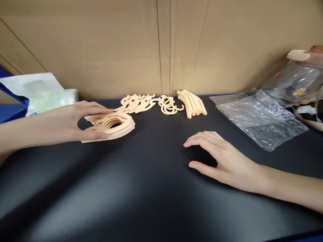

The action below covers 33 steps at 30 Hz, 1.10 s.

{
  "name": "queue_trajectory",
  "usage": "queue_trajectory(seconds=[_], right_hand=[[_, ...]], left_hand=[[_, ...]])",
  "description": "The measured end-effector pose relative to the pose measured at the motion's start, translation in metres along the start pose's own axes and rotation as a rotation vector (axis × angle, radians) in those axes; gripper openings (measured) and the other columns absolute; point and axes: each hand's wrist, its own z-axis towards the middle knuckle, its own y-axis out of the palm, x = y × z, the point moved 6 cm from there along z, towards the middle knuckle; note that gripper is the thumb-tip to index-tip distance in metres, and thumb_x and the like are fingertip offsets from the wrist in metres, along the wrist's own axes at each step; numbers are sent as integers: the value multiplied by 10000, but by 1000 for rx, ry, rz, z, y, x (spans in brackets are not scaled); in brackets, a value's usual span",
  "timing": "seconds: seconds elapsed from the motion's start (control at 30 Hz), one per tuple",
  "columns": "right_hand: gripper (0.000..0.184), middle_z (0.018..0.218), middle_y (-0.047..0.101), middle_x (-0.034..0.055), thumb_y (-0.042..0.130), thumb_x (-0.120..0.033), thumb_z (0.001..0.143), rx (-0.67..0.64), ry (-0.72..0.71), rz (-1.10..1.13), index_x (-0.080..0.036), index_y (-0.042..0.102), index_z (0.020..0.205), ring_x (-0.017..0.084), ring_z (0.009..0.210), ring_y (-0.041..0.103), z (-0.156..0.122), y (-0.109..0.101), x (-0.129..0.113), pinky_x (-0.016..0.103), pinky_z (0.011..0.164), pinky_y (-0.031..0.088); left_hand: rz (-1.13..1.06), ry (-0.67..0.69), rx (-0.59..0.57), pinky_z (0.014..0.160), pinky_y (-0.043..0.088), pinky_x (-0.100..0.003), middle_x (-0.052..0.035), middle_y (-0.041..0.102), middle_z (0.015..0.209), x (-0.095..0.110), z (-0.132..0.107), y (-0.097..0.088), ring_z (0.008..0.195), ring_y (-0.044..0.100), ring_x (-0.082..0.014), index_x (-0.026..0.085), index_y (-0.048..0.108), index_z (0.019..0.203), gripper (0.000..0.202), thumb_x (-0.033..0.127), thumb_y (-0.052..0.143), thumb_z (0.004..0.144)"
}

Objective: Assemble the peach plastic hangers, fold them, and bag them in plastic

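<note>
My left hand (68, 122) is around a stack of flat, curved beige plastic pieces (123, 129), thumb along the near side and fingers along the far side. Part of the stack is hidden behind the hand. On the right, my right hand (214, 154) rests on the black table with thumb and fingers apart and nothing between them. Behind, a spread pile of beige arm-like pieces (138, 103), several small beige hooks (168, 106) and a bundle of long beige tubular pieces (191, 102) lie in a row.
Clear plastic bags (262, 117) lie at the right, beside a transparent bottle (295, 80) with a pinkish lid. A patterned soft pack (50, 101) with white paper sits at the left. A cardboard wall (113, 50) closes off the back of the black table (151, 188).
</note>
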Motion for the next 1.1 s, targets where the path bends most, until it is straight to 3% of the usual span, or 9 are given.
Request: queue_trajectory(seconds=[0.1, 0.3, 0.43, 0.6, 0.9, 1.1], right_hand=[[278, 1185, 630, 76, 566, -348, 949, -5, 1, 1, -222, 525, 1193, 230, 1131, 553, 0, 1, 0, 416, 985, 454], [274, 1184, 631, 80, 567, -341, 949, 3, -4, -1, -223, 525, 1193, 236, 1125, 557, -1, 0, 0, 429, 979, 458], [271, 1182, 635, 90, 569, -342, 948, 8, -8, -3, -227, 527, 1190, 248, 1129, 565, 0, -1, 0, 445, 975, 464], [274, 1183, 637, 88, 569, -344, 945, 11, -11, -9, -226, 533, 1190, 245, 1133, 568, 0, 0, 0, 436, 976, 468], [276, 1177, 643, 82, 574, -345, 940, 11, -10, -11, -219, 542, 1183, 235, 1130, 568, 0, -1, -1, 417, 977, 466], [271, 1176, 641, 86, 572, -342, 942, 14, -13, -9, -223, 540, 1184, 239, 1122, 573, 0, 0, -1, 431, 976, 468]], left_hand=[[13, 5, -9, 971, 417, -357, -41, 571, 1361, -3, -1, 1, 1120, 580, -308, 247, 562, 1329, 801, 723, 563, 685], [58, -53, -93, 984, 423, -376, -75, 532, 1429, -19, -1, 8, 1121, 597, -320, 245, 334, 1510, 987, 669, 608, 662], [86, -118, -113, 962, 432, -364, -60, 573, 1390, -23, 0, 7, 1071, 635, -318, 260, 349, 1508, 1001, 680, 585, 630], [78, -106, -129, 916, 450, -338, -55, 560, 1417, -21, -1, 6, 1087, 635, -311, 278, 336, 1512, 950, 683, 574, 686], [54, -153, -130, 965, 427, -384, -37, 571, 1399, -22, -1, 6, 1130, 614, -333, 321, 331, 1505, 1003, 708, 578, 613], [33, -65, -103, 959, 446, -362, -76, 547, 1410, -9, -1, 7, 1099, 632, -312, 271, 242, 1538, 966, 648, 597, 723]])
